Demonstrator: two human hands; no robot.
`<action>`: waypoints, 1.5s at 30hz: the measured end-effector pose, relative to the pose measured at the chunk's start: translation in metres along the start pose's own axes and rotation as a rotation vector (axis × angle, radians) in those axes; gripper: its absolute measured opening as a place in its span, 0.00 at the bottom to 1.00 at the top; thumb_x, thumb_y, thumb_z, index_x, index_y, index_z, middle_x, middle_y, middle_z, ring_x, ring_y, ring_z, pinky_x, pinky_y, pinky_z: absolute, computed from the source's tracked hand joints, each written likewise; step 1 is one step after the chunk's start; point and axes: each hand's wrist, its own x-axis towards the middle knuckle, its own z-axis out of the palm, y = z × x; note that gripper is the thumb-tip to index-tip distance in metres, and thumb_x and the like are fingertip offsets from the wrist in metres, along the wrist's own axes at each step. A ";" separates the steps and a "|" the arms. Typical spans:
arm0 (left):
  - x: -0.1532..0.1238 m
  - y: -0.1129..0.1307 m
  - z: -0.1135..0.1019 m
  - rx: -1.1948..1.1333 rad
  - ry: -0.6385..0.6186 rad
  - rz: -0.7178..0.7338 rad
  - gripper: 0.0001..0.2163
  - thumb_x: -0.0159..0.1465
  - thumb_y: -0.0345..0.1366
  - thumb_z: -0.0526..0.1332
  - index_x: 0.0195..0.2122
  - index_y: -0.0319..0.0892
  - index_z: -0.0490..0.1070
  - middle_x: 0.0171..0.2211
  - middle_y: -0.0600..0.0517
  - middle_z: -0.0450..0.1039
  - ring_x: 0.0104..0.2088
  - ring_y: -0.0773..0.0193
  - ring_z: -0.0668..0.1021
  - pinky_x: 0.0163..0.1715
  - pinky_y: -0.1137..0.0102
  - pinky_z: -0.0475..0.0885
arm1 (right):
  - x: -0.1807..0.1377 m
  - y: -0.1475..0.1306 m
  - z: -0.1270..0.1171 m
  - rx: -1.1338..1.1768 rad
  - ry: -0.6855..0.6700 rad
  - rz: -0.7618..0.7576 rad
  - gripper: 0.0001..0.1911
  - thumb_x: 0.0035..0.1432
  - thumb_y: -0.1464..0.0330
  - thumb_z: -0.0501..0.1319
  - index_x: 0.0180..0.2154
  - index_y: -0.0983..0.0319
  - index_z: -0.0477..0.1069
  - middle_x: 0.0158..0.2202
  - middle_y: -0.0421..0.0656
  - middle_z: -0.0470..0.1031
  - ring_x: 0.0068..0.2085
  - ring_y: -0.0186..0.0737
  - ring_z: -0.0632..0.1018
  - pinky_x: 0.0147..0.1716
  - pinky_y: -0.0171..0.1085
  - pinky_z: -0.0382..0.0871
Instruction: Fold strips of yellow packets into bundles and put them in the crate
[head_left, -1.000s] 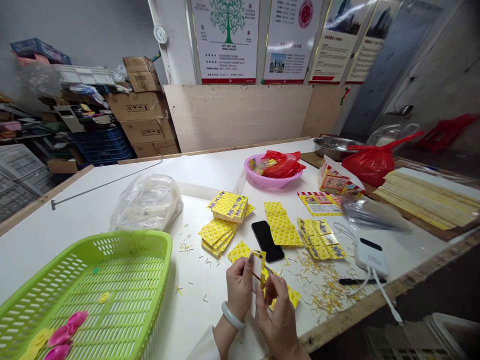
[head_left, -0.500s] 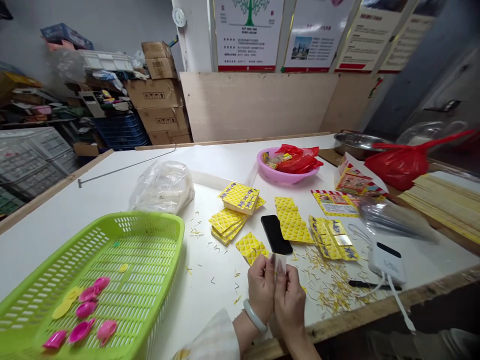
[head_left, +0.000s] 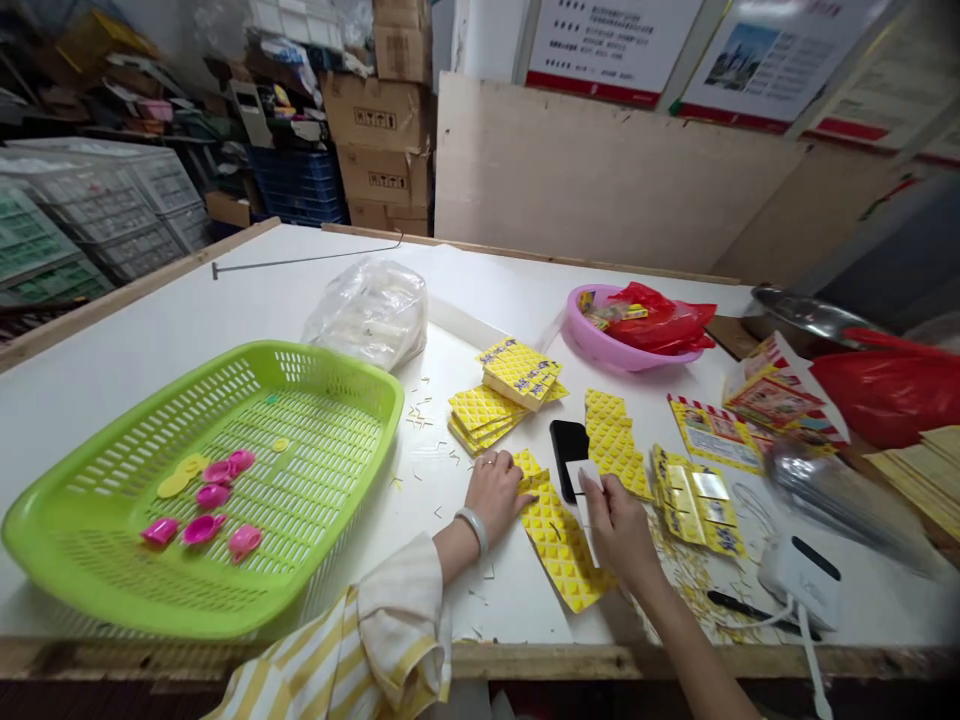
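Note:
My left hand (head_left: 491, 500), with a pale bangle at the wrist, is low over the table, its thumb and fingers closed at the edge of a yellow patterned card sheet (head_left: 559, 535). This sheet slants toward the table's front edge. In my right hand (head_left: 621, 525) a white-faced card piece (head_left: 583, 478) is pinched between thumb and fingers, above the sheet's right side. Behind it lies a black phone (head_left: 568, 445). Stacked yellow cards (head_left: 521, 370) stand beyond my left hand. Further yellow cards (head_left: 613, 440) and a bundle with shiny strips (head_left: 697, 500) lie to the right.
At left stands a green basket (head_left: 330, 355) with pink cups (head_left: 204, 528) and yellow discs. Behind are a clear bag (head_left: 367, 310) and a pink basin (head_left: 592, 340) holding a red bag. A white power bank (head_left: 802, 580), black pen (head_left: 750, 608) and scattered scraps lie right.
My hands, together before around a small whitish piece, have parted. The left moved to the yellow cards; the right carries the white-faced piece. The view has shifted.

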 end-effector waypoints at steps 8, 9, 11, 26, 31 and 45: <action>0.007 0.003 0.004 -0.060 -0.097 0.089 0.08 0.65 0.36 0.58 0.33 0.42 0.76 0.37 0.49 0.71 0.39 0.60 0.69 0.37 0.66 0.67 | 0.022 0.009 0.029 -0.463 -0.233 -0.138 0.21 0.67 0.59 0.39 0.31 0.62 0.63 0.19 0.44 0.69 0.18 0.38 0.68 0.19 0.33 0.45; 0.007 0.002 0.005 -0.064 -0.098 0.094 0.08 0.65 0.36 0.58 0.32 0.42 0.76 0.38 0.49 0.71 0.39 0.60 0.69 0.37 0.66 0.67 | 0.023 0.009 0.030 -0.506 -0.241 -0.154 0.22 0.67 0.59 0.38 0.32 0.63 0.63 0.19 0.44 0.69 0.18 0.38 0.68 0.19 0.33 0.43; 0.007 0.001 0.007 -0.073 -0.096 0.098 0.09 0.65 0.36 0.58 0.32 0.42 0.76 0.38 0.49 0.71 0.39 0.60 0.70 0.37 0.66 0.67 | 0.024 0.008 0.032 -0.611 -0.255 -0.200 0.23 0.68 0.59 0.38 0.32 0.63 0.64 0.19 0.44 0.69 0.18 0.37 0.68 0.19 0.33 0.41; 0.007 -0.004 -0.006 -0.220 -0.173 0.055 0.03 0.60 0.34 0.64 0.31 0.40 0.73 0.35 0.50 0.73 0.39 0.61 0.72 0.41 0.68 0.69 | 0.025 -0.007 0.037 -0.673 -0.464 -0.183 0.14 0.68 0.63 0.44 0.37 0.60 0.63 0.21 0.39 0.69 0.19 0.35 0.68 0.20 0.33 0.41; 0.006 -0.005 -0.006 -0.255 -0.166 0.039 0.04 0.62 0.31 0.59 0.29 0.40 0.69 0.35 0.50 0.71 0.39 0.62 0.72 0.41 0.69 0.69 | 0.022 -0.015 0.042 -0.693 -0.511 -0.192 0.13 0.69 0.63 0.43 0.38 0.61 0.63 0.21 0.40 0.70 0.19 0.35 0.69 0.20 0.33 0.41; -0.033 0.037 0.004 0.001 -0.132 0.089 0.27 0.54 0.57 0.62 0.39 0.35 0.71 0.41 0.40 0.69 0.44 0.48 0.70 0.37 0.58 0.68 | 0.042 -0.029 0.036 -0.746 -0.709 -0.173 0.12 0.69 0.65 0.41 0.41 0.60 0.59 0.27 0.44 0.75 0.26 0.39 0.75 0.22 0.35 0.44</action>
